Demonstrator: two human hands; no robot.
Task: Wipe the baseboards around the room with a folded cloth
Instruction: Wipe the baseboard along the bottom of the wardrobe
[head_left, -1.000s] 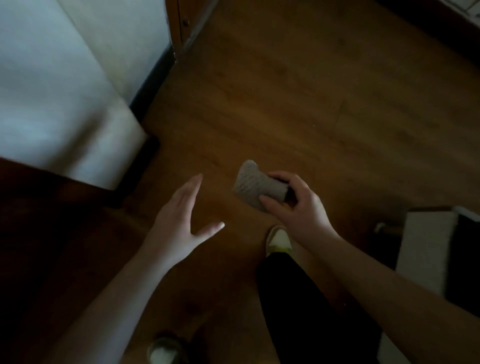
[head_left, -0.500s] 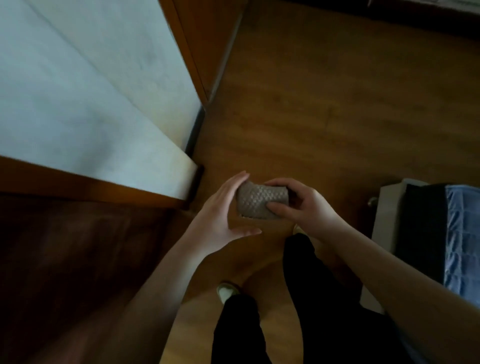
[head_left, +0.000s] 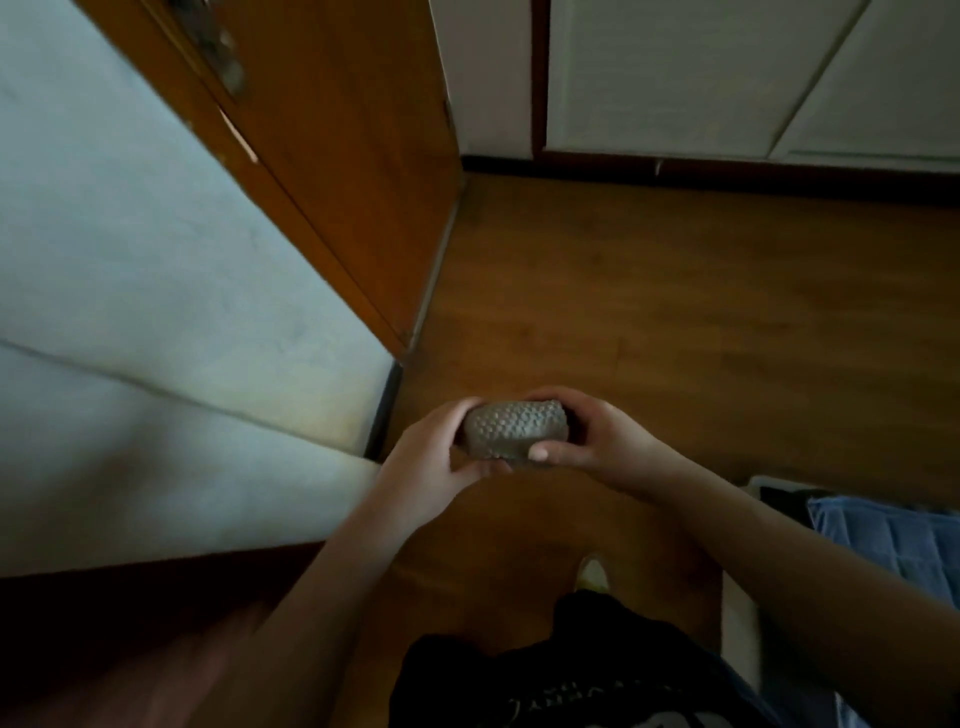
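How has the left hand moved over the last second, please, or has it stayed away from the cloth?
Yes. The left hand has closed in rightward onto the cloth, which it now grips together with the right hand; earlier it was open and apart from it.

We see our own two forearms bare from the frame's lower edge up to the wrists, with no sleeves showing on them. Our left hand (head_left: 423, 467) and right hand (head_left: 597, 441) wear no gloves, rings or watch that we can make out. Below them we wear dark black trousers (head_left: 498, 675) bearing faint pale markings, too blurred to read, and one pale shoe (head_left: 592, 574) with a light toe.
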